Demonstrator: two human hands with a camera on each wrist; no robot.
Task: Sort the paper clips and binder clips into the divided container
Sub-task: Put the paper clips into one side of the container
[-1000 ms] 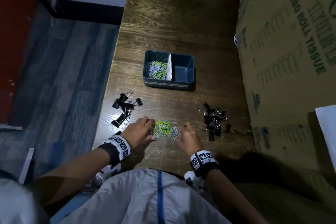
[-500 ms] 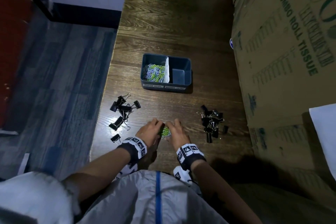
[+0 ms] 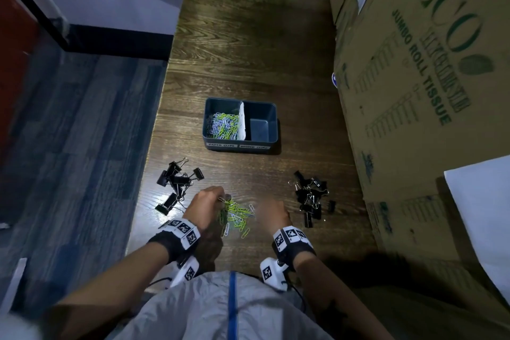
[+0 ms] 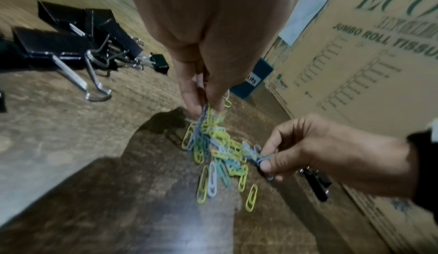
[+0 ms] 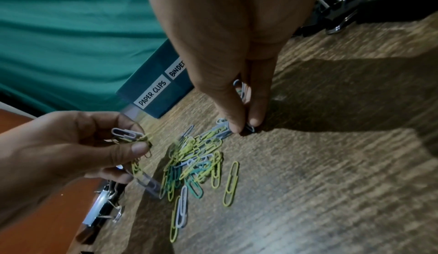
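Note:
A loose heap of yellow, green, blue and white paper clips (image 3: 238, 215) (image 4: 218, 151) (image 5: 196, 160) lies near the table's front edge between my hands. My left hand (image 3: 207, 201) (image 4: 203, 106) (image 5: 132, 142) pinches a bunch of them just above the wood. My right hand (image 3: 271, 211) (image 4: 264, 161) (image 5: 244, 126) pinches a few clips at the heap's right side. The dark blue divided container (image 3: 209, 116) (image 5: 156, 91) stands farther back, paper clips (image 3: 224, 125) in its left half, its right half bare. Black binder clips lie in a left pile (image 3: 178, 182) (image 4: 78, 48) and a right pile (image 3: 310, 197).
A large cardboard box (image 3: 419, 96) (image 4: 355, 67) printed "JUMBO ROLL TISSUE" walls off the table's right side. The table's left edge (image 3: 154, 163) drops to a blue-grey floor. White paper (image 3: 480, 215) lies at the right. Bare wood lies between the heap and the container.
My hands, pressed together over the heap half a second ago, have drawn apart, each with clips pinched, and the heap between them is spread out again.

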